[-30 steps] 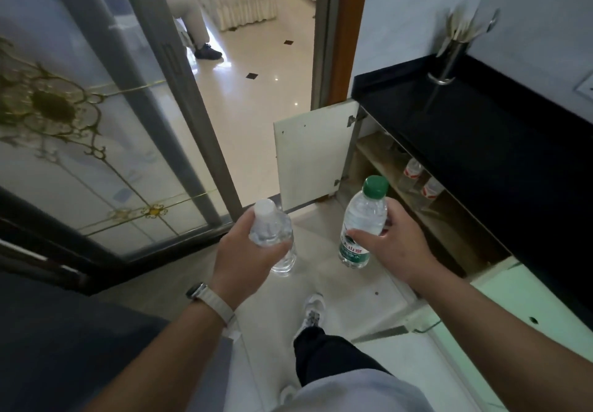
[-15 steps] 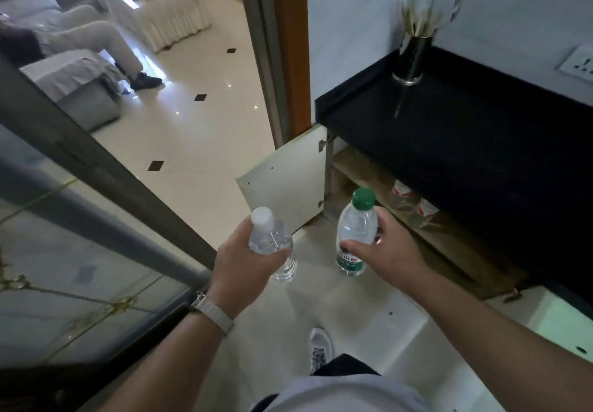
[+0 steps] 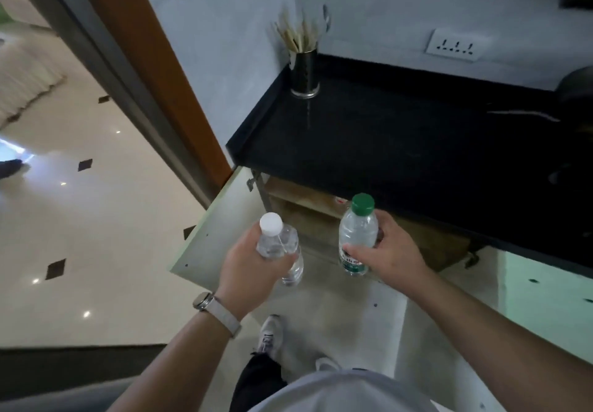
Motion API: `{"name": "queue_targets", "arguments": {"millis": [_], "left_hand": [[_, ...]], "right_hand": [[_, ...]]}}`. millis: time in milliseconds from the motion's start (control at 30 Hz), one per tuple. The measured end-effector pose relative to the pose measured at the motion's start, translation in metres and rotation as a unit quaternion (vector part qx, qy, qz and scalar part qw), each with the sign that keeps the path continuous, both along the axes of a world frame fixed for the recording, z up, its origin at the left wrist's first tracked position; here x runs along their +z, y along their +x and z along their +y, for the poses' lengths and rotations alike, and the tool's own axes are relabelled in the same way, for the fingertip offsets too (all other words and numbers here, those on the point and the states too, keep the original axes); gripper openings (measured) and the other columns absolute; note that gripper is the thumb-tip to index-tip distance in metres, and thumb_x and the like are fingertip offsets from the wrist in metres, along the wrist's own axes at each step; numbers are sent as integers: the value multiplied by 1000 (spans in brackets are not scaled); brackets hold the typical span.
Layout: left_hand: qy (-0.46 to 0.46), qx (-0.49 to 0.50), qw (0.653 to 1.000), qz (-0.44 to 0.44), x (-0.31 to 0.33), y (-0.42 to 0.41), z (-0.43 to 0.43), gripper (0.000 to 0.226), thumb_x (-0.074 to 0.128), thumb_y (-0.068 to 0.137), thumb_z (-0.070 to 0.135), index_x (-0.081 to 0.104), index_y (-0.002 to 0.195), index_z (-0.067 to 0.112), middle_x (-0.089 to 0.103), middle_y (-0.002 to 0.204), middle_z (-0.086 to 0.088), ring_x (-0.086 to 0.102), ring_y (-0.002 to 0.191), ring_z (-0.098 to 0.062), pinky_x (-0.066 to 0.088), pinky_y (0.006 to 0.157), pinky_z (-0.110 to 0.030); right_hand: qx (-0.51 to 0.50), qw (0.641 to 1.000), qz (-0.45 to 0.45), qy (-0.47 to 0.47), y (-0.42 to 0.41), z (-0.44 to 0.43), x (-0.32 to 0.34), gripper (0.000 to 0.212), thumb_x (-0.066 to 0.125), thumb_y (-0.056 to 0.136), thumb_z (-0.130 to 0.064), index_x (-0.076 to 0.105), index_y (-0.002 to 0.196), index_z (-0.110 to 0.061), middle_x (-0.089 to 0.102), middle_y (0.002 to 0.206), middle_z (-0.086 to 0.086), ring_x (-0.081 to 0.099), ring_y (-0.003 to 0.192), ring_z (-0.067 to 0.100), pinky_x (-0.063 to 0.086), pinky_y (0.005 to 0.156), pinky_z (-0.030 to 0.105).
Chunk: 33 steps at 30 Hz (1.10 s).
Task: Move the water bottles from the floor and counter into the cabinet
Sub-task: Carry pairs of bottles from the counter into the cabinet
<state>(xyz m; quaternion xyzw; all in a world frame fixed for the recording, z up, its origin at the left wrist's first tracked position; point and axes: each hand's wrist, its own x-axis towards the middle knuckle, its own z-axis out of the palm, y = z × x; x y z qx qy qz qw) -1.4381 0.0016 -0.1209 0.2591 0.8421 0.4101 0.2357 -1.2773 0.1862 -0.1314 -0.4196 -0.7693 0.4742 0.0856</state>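
My left hand (image 3: 248, 265) grips a clear water bottle with a white cap (image 3: 278, 241), held upright. My right hand (image 3: 390, 256) grips a second clear bottle with a green cap and green label (image 3: 356, 235). Both bottles hang in the air in front of the open cabinet (image 3: 308, 206) under the black counter (image 3: 401, 142). The cabinet's wooden shelf shows just behind the bottles; the red cap of one bottle inside peeks out under the counter edge.
The cabinet's left door (image 3: 221, 219) stands swung open to the left of my hands, and a pale green door (image 3: 545, 289) is open at the right. A metal utensil holder (image 3: 304, 71) stands at the counter's back corner. My shoe (image 3: 271, 334) is on the tiled floor below.
The view has swung right and closer to the counter. Both hands still hold their bottles and now sit nearer the cabinet opening; the bottles inside are mostly hidden under the counter edge.
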Motion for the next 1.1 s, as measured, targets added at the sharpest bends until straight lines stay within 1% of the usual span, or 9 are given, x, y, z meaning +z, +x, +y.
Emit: {"name": "queue_targets", "arguments": {"millis": [133,300,400,467,600,700,767,900,1100], "left_hand": [[6,-103,994,-39,-12,-35,23,30,81,78,16,62,95,33,71,81,14,68,75,1,52,64,-14],[12,-203,977,-72,-28,-79,43,33,76,81,4,63,85,33,71,78,5,66,64,3,53,61,-15],[-6,-224,971,-88,-47,-105,47,39,84,74,29,65,107,36,73,92,9,72,89,-10,61,78,-39],[-4,-237,965,-110,-55,-116,50,42,83,72,36,64,110,33,74,95,6,72,91,-18,60,80,-46],[-2,-239,967,-85,-68,-129,50,38,83,75,28,62,104,40,72,91,16,68,85,-3,57,75,-30],[-3,-242,965,-100,-66,-130,48,41,80,79,11,55,88,43,68,76,30,65,69,3,49,57,-10],[-6,-246,963,-113,-65,-128,48,44,76,82,2,53,84,39,65,65,28,64,61,3,46,51,-8],[-23,-227,970,-77,-69,-117,48,44,84,77,20,55,101,43,68,93,17,65,88,-3,48,69,-21],[-36,-226,972,-51,-75,-91,54,41,84,78,23,56,100,43,68,94,14,65,85,-1,52,73,-24]], "right_hand": [[-94,995,-18,13,-4,-1,-1,58,83,70,-41,48,117,-37,62,98,-17,59,87,0,45,67,19],[-201,977,-67,17,-14,-16,-3,57,82,68,-46,47,113,-39,64,97,-16,62,86,5,50,69,28],[-241,967,-77,22,-27,-25,-6,60,83,69,-44,47,117,-36,63,100,-17,62,87,5,50,72,29],[-266,960,-78,26,-36,-33,-9,63,84,69,-44,48,120,-34,63,101,-17,64,88,7,52,76,31],[-287,955,-69,12,-45,-47,-19,59,84,69,-41,49,117,-36,65,100,-16,65,88,7,52,76,30],[-291,954,-72,0,-44,-55,-26,56,84,70,-40,51,115,-37,66,98,-17,65,87,4,50,73,26],[-296,953,-61,-13,-41,-58,-30,57,84,70,-39,52,116,-35,66,99,-16,65,89,5,51,74,26],[-293,954,-53,-26,-26,-60,-38,58,84,71,-39,49,116,-37,64,99,-16,64,90,6,51,75,27],[-289,956,-41,-33,-1,-58,-58,59,84,71,-40,48,118,-38,64,100,-17,64,89,6,51,75,28]]}}
